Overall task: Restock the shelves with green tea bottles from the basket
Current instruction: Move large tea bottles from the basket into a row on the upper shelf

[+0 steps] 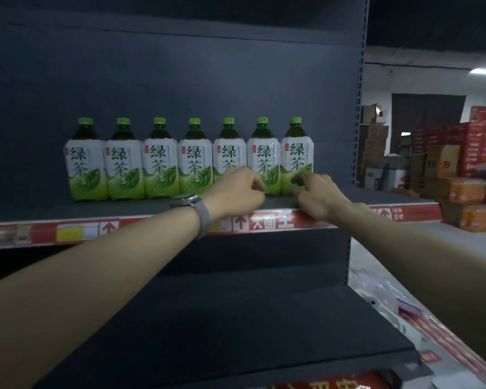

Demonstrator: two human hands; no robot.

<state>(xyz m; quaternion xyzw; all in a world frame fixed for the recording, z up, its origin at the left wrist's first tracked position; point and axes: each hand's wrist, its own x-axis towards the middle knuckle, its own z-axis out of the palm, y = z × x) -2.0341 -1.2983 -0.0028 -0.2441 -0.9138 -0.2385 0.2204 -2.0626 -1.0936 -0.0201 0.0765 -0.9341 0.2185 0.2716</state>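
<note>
Head view. Seven green tea bottles (190, 164) upright in one row on the dark shelf (40, 209), side by side and touching, green caps up, labels facing forward. Towards the right end of the row, both bare arms stretched out over the red price strip (264, 221) on the shelf edge.

Left hand (236, 190), with a wristwatch (187, 200) on the wrist, in front of the lower part of the fifth bottle (229, 147) counted from the left, knuckles just beside the sixth bottle (263, 153). Fingers curled inward and mostly hidden behind the back of the hand, so impossible to tell whether pinching something or clenched on nothing.

Right hand (319, 196) in front of the foot of the seventh bottle (296, 153), the last in the row. Fingers loosely bent and spread, wrapped around nothing; index fingertip at the green lower label, touching or just short of it, not possible to say.

Below, a second dark shelf (236, 318). To the right, past the shelf post, stacked cardboard boxes (373, 136) and red cartons (474, 147), blurred.
</note>
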